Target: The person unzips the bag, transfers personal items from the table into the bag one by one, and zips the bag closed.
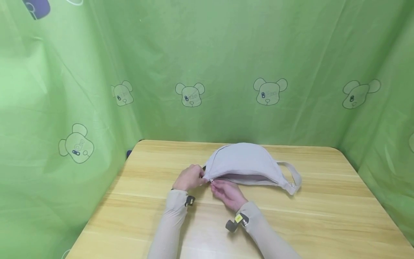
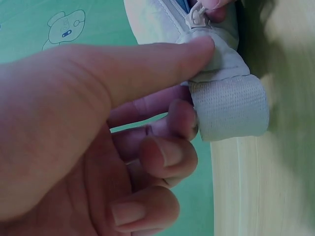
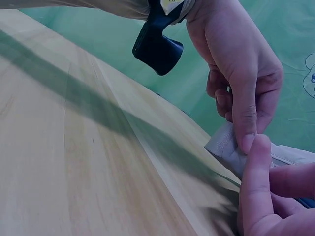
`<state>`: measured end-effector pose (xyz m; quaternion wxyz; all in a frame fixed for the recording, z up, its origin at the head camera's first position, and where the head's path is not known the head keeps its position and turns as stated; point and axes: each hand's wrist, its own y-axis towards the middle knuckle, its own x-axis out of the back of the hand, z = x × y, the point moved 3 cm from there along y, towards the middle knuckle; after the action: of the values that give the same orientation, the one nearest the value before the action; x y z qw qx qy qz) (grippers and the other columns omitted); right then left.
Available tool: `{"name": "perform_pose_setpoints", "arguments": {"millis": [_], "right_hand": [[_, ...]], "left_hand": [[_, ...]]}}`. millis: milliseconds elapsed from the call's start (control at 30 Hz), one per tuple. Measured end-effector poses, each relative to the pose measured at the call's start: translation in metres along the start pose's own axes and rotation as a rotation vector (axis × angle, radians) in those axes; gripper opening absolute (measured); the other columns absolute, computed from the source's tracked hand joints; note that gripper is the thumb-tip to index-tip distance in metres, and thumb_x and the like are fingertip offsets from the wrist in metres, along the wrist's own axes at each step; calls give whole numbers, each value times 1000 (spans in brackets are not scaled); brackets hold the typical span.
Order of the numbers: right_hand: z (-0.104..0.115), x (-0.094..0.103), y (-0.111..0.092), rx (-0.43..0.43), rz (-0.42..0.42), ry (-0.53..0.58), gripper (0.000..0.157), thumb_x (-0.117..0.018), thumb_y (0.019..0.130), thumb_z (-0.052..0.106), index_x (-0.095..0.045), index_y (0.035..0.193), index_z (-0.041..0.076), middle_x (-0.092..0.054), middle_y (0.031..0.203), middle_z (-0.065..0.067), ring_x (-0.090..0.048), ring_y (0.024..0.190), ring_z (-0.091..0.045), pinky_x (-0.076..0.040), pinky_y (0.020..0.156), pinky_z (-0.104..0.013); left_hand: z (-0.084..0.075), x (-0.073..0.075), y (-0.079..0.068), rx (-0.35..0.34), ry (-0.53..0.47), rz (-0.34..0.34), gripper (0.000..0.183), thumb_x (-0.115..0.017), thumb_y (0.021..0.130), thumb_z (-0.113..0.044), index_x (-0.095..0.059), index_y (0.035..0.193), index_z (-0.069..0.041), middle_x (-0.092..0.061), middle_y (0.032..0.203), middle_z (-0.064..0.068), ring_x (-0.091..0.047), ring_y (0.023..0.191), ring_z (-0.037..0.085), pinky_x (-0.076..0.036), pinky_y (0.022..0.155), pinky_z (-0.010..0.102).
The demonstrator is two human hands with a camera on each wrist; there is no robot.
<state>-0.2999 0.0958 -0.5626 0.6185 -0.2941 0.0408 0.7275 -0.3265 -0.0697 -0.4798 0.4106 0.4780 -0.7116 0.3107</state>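
The left hand [image 1: 191, 177] pinches the left end of the grey bag [image 1: 245, 163], thumb on top. Just right of it, the right hand [image 1: 228, 194] has its grip on the zip pull [image 2: 198, 15]. The bag lies mid-worktop [image 1: 323, 216], strap [image 1: 292, 172] trailing right.

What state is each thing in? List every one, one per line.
Waist bag: lying flat on the table, zipper open along most of its length.
Zipper pull: at the bag's left end, pinched.
Strap: loose beside the bag's right end.
Left hand: pinching the bag's end.
Right hand: pinching the zipper pull.
Table: bearing the bag.
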Motion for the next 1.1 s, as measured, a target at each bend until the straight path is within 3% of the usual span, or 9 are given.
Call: {"name": "perform_pose_setpoints", "arguments": {"millis": [233, 467, 700, 1100], "right_hand": [[-1, 2, -1, 2, 12, 31, 32, -58, 98, -5, -56, 129, -13, -72, 107, -10, -71, 99, -16, -61, 95, -26], [0, 2, -2, 12, 2, 1, 43, -58, 99, -2, -47, 139, -14, -70, 115, -14, -69, 104, -18, -61, 95, -25], [0, 2, -1, 21, -40, -32, 38, -65, 96, -1, -57, 131, -13, -72, 113, -15, -71, 100, -17, -62, 92, -25], [2, 3, 1, 49, -63, -94, 33, -64, 97, -1, -60, 128, -12, -74, 113, -18, -74, 101, -20, -63, 93, -28]], "left_hand": [[-1, 0, -1, -5, 14, -4, 11, -81, 89, -22, -76, 83, -13, -61, 69, -4, -49, 58, 10, -43, 53, 25], [0, -1, 0, -1, 21, -7, 11, -81, 89, -22, -76, 84, -13, -61, 68, -5, -48, 56, 9, -43, 52, 24], [0, 0, 0, -16, 31, -11, 14, -80, 89, -22, -75, 79, -13, -57, 65, -6, -46, 55, 9, -41, 51, 25], [0, 0, 1, -21, 30, -3, 14, -80, 89, -22, -75, 79, -13, -57, 66, -6, -46, 56, 9, -41, 52, 24]]}}
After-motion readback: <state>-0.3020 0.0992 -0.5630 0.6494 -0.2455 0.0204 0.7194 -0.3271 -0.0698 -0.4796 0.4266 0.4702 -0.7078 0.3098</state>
